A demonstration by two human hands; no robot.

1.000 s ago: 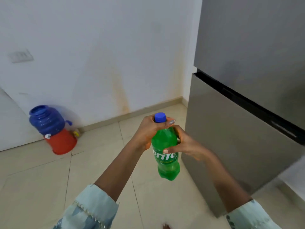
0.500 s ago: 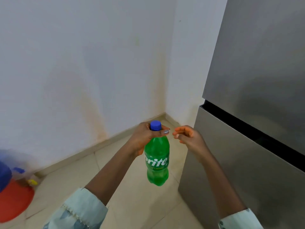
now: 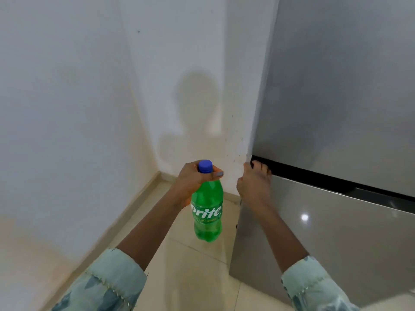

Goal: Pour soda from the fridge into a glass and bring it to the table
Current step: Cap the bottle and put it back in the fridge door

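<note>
Left hand (image 3: 193,182) is clamped around the neck of the soda bottle (image 3: 207,212), just under the blue cap (image 3: 205,166). Thumb lies across the front of the neck, the other fingers wrap behind it. Bottle hangs upright in the air over the floor (image 3: 197,272), not resting on anything. Green plastic, cap on, white lettering on the label facing the camera. Liquid level not readable through the green.

Right hand (image 3: 254,182) is on the fridge (image 3: 336,97), at the left corner where the upper door meets the lower door (image 3: 325,243). Fingertips (image 3: 258,164) are hooked into the black gap (image 3: 314,176) between the two doors; the rest of the hand lies against the top left edge of the lower door. Fingers curled, gripping the door edge. Cannot tell how deep they reach into the gap.

Both doors look flush with each other, grey steel finish, a light spot reflected on the lower one.

Bottle sits left of the fridge, near it but not touching. The two hands are apart, bottle between them and slightly lower.

Behind: a white wall (image 3: 67,108) corner with a shadow on it, pale skirting along the bottom, beige tiles. Both forearms bare, light patterned sleeves (image 3: 107,281) at the bottom edge of the view.
</note>
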